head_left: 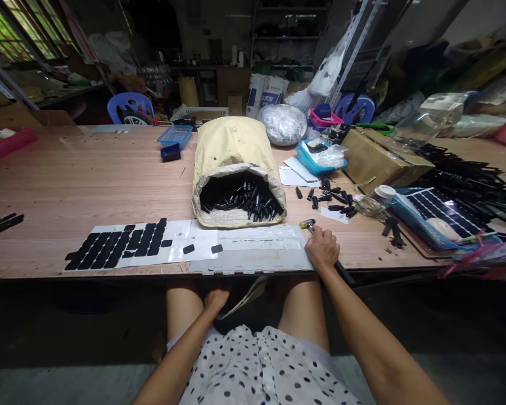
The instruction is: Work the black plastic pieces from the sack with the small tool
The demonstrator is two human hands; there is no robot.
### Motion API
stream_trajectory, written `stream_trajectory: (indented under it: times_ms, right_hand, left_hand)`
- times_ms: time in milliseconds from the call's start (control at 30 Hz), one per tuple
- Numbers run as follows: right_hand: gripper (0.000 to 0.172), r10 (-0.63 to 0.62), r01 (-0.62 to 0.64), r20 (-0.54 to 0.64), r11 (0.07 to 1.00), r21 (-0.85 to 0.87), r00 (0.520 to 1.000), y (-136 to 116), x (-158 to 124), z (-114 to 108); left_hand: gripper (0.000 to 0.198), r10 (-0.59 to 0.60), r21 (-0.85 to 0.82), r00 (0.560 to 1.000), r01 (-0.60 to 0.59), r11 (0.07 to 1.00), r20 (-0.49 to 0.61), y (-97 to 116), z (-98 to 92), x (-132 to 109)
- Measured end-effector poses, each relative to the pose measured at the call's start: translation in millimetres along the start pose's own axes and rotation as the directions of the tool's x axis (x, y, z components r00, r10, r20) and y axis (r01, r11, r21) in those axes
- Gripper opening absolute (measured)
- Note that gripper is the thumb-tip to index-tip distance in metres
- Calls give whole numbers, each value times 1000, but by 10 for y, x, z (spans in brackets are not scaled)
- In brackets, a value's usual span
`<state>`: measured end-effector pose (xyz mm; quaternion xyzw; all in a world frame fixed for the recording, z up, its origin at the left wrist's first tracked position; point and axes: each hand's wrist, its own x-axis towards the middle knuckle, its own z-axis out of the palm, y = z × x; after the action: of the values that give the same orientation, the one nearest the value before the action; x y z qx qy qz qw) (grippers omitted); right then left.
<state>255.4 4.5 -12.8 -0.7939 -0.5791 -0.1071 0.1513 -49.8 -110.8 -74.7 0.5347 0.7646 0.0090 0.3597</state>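
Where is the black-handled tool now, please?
Right of centre in the head view, the right hand holds the black-handled tool at the table edge.

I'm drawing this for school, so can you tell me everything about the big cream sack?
The cream sack looks like woven plastic or paper, with a paler lining and a few dark specks. It lies bulging on the wood-look table, its wide mouth open towards the person. Shiny black parts are heaped inside. Its far end is hidden.

The sack (pixel 236 140) lies on the table (pixel 37 185), parts (pixel 255 201) inside. Board (pixel 253 261): before the sack. Pads (pixel 109 247): on sheet (pixel 180 230), front left. Basket (pixel 175 136): left of sack. Box (pixel 369 160): right.
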Motion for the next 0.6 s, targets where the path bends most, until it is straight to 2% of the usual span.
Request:
stream_trajectory:
  times_ms: [67,133,167,233,267,333,400,467,533,600]
  right_hand:
    - [35,-3,3,-18,1000,1,1000,13,-2,25]
    - [35,-3,3,-28,1000,-4,1000,19,-5,46]
    - [35,-2,2,-29,1000,-6,1000,20,-7,52]
    - [35,-4,4,-26,1000,-11,1000,15,-12,53]
    - [35,-4,4,-22,1000,-12,1000,11,-14,48]
    - [35,-2,2,-10,1000,-12,1000,1,-17,32]
    - [35,1,-1,2,1000,-11,1000,-10,-19,12]
    - [36,5,-4,10,1000,-12,1000,-20,-21,-7]
    - [37,8,-8,17,1000,-16,1000,-29,-24,-20]
    - [37,10,-9,25,1000,-22,1000,-35,-29,-24]
  left_hand:
    - [28,11,3,999,-11,1000,40,68,-61,-78]
    - [27,129,-32,985,-126,992,119,170,-157,-210]
    - [25,229,-73,959,-219,973,170,237,-226,-270]
    - [23,429,-190,874,-393,900,227,407,-417,-326]
    - [23,508,-246,838,-460,853,198,511,-537,-304]
    - [26,593,-294,805,-561,774,23,750,-803,-149]
    - [30,579,-226,787,-616,755,-211,1013,-1065,131]
    - [33,542,-99,756,-611,785,-366,1269,-1277,462]
    - [36,509,10,735,-566,825,-448,1489,-1415,760]
    - [38,502,89,731,-525,847,-463,1650,-1479,972]
